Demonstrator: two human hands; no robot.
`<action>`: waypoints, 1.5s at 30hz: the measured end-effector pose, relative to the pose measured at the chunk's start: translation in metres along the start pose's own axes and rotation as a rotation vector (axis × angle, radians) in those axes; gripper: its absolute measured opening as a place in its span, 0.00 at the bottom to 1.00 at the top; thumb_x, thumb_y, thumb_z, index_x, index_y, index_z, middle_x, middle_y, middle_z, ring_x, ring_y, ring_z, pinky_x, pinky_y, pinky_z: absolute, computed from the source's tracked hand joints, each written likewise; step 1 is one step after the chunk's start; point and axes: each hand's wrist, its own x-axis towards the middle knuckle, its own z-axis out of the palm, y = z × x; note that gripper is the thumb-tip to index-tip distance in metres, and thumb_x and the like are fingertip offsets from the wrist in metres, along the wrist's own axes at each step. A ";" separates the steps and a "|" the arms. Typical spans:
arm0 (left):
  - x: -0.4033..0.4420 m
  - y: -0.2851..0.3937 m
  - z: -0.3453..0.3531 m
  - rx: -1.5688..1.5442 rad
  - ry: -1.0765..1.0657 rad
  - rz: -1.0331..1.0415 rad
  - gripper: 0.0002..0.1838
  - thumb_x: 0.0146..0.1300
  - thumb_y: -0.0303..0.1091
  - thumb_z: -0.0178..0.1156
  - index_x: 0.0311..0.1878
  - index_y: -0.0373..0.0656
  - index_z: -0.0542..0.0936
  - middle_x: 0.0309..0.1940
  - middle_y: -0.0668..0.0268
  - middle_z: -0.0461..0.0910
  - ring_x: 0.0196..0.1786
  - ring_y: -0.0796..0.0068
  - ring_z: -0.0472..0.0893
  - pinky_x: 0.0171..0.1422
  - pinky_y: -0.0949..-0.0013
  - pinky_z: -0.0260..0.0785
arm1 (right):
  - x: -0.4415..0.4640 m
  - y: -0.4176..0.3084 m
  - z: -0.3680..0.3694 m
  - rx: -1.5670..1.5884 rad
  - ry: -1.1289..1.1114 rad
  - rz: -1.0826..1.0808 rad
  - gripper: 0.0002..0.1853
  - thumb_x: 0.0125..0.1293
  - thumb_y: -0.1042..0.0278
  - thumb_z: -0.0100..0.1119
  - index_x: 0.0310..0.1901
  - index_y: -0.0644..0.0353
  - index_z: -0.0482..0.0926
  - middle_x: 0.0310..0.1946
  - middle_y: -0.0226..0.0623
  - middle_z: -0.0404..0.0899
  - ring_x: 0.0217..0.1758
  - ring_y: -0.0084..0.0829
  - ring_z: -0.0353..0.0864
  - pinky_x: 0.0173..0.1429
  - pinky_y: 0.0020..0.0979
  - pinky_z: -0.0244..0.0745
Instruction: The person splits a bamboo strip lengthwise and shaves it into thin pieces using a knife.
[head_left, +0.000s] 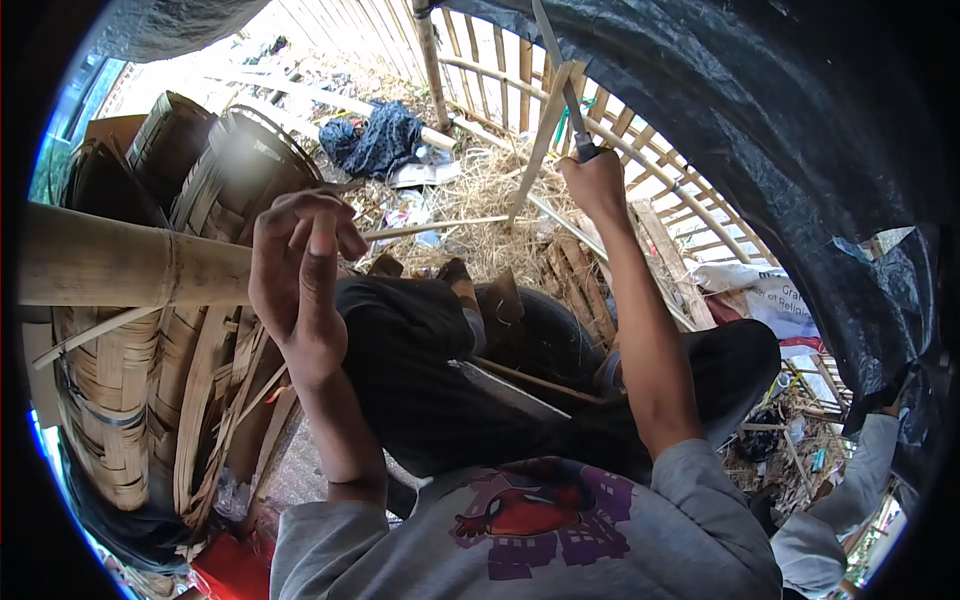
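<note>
Black-handled knife (575,108) clenched in right hand (595,182), far side, right of centre, blade pointing away. Pale bamboo strip (541,145) crosses the blade, just left of that hand. Left hand (303,265) raised at left by thick bamboo pole (130,255), fingers bent; thin stick (440,228) meets its fingertips in view, can't tell if gripped.

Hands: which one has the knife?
The right hand, at upper centre, its grip closed on the knife; the left hand, loosely curled, has none.
</note>
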 end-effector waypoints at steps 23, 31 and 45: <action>-0.001 -0.001 -0.005 0.136 -0.067 -0.032 0.12 0.71 0.33 0.50 0.49 0.33 0.72 0.42 0.57 0.73 0.34 0.77 0.73 0.43 0.72 0.65 | 0.002 -0.016 0.041 0.005 0.078 -0.151 0.12 0.53 0.65 0.61 0.25 0.68 0.78 0.18 0.50 0.79 0.25 0.48 0.82 0.33 0.42 0.74; -0.005 0.003 -0.006 0.031 -0.059 -0.096 0.12 0.68 0.31 0.55 0.49 0.31 0.73 0.43 0.58 0.73 0.36 0.76 0.74 0.43 0.72 0.69 | 0.022 0.016 0.048 0.176 0.241 -0.077 0.12 0.55 0.66 0.57 0.38 0.62 0.83 0.27 0.51 0.82 0.33 0.51 0.84 0.40 0.44 0.77; -0.002 0.000 0.000 0.048 -0.123 -0.090 0.12 0.69 0.31 0.54 0.48 0.31 0.73 0.43 0.58 0.73 0.37 0.77 0.73 0.43 0.73 0.67 | 0.016 0.009 0.043 0.547 -0.162 -0.003 0.24 0.65 0.47 0.64 0.20 0.55 0.72 0.11 0.25 0.69 0.11 0.19 0.65 0.18 0.28 0.58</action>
